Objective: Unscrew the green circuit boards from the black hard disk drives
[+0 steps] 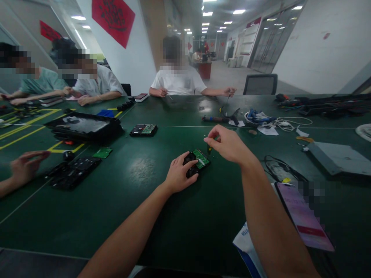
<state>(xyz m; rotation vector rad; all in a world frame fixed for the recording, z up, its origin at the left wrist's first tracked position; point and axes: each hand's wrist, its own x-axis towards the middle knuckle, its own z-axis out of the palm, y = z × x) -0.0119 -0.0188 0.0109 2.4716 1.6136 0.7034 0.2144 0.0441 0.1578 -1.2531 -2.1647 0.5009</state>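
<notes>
A hard drive (202, 159) with a green circuit board lies on the green table in front of me. My left hand (183, 173) grips its near left side, with the fingers over its dark part. Just beyond the drive's right corner is my right hand (222, 143), its fingertips pinched on the top of a small screwdriver (209, 149) with a dark and yellow handle. The screwdriver points down, close to the edge of the board. Its tip is too small to make out, so I cannot tell whether it touches the drive.
A second hard drive (143, 130) lies farther back. Black plastic parts (75, 172), a green board (102, 153) and a black tray (87, 125) are to the left. Cables (285, 122), a grey metal box (342, 158) and a phone (304, 216) lie right. Several people sit around.
</notes>
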